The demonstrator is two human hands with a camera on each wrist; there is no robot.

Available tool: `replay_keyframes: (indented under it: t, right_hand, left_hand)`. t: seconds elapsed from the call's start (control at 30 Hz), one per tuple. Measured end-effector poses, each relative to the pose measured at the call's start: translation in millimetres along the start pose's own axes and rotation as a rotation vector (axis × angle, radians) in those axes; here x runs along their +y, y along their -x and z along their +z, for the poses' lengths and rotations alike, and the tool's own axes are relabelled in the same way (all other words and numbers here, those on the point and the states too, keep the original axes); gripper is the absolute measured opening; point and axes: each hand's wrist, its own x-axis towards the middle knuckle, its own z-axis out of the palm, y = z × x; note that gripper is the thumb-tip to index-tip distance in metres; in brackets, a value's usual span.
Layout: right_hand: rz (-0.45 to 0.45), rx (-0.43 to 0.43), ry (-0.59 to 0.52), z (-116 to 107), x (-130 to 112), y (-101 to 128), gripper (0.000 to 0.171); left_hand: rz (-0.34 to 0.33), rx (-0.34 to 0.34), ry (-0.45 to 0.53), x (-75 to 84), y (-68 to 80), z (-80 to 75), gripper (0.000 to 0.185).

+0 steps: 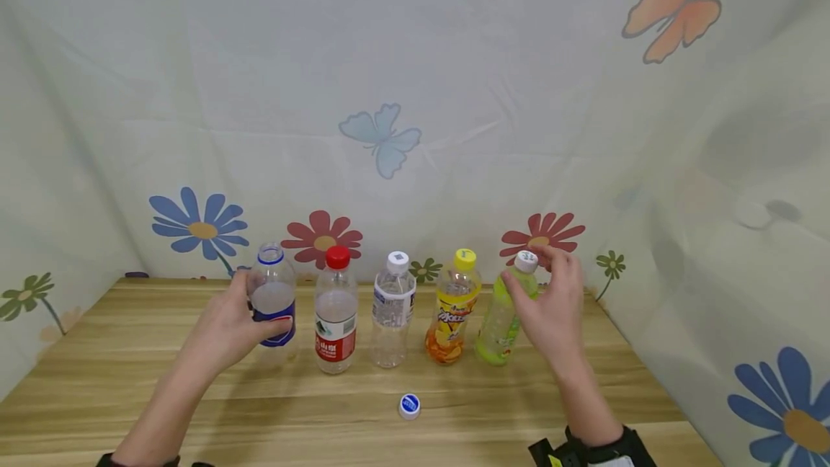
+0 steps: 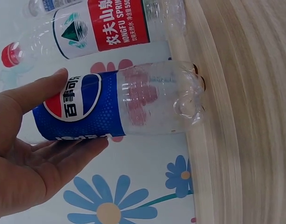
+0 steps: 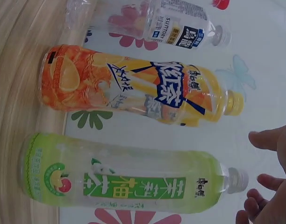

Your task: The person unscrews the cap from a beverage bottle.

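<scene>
My left hand (image 1: 236, 323) grips the blue-labelled bottle (image 1: 272, 301) round its middle, thumb on the label; the bottle stands uncapped at the left end of the row on the worktop (image 1: 130, 380). My right hand (image 1: 551, 305) sits at the white cap of the green bottle (image 1: 502, 316) at the row's right end; from the wrist view the fingers (image 3: 269, 182) look loosely curled just beside the cap, and I cannot tell whether they pinch it. Between these two stand a red-capped bottle (image 1: 336, 312), a clear white-capped bottle (image 1: 393, 312) and a yellow-capped orange bottle (image 1: 452, 308). A loose blue-and-white cap (image 1: 409, 406) lies on the worktop in front of the row.
</scene>
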Motion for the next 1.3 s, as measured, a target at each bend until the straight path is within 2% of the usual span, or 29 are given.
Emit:
replay_keyframes:
  t: [0.1, 0.23, 0.4, 0.57, 0.77, 0.97, 1.13, 1.3]
  right_hand:
    - [0.038, -0.030, 0.026, -0.3, 4.0, -0.7, 0.071]
    - [0.094, -0.137, 0.045, -0.8, 7.2, -2.0, 0.086]
    - [0.152, -0.263, 0.060, -1.0, 11.2, -2.7, 0.094]
    - [0.154, -0.305, 0.051, -0.4, 14.7, -2.8, 0.103]
    - [0.174, -0.358, 0.055, 0.9, 17.6, -2.3, 0.102]
    - [0.156, -0.362, 0.062, 2.1, 20.2, -2.9, 0.106]
    - [0.231, -0.406, 0.039, 0.2, 20.9, -4.5, 0.109]
    - [0.304, -0.467, 0.036, -0.7, 20.8, -4.7, 0.095]
  left_hand:
    - [-0.001, 0.002, 0.006, -1.1, -0.1, -0.2, 0.091]
    - [-0.008, 0.003, 0.029, -3.0, -0.7, -0.4, 0.092]
    - [-0.014, -0.010, 0.063, -2.1, -2.1, 0.2, 0.099]
    - [-0.037, -0.030, 0.084, -1.4, -2.6, 1.9, 0.104]
    - [-0.054, -0.049, 0.101, -1.8, -2.1, 2.8, 0.115]
    - [-0.081, -0.060, 0.111, -2.0, -2.9, -2.6, 0.127]
    - [-0.082, -0.061, 0.101, -2.0, -1.7, -7.0, 0.126]
    - [-0.077, -0.066, 0.090, -3.0, -0.5, -11.1, 0.127]
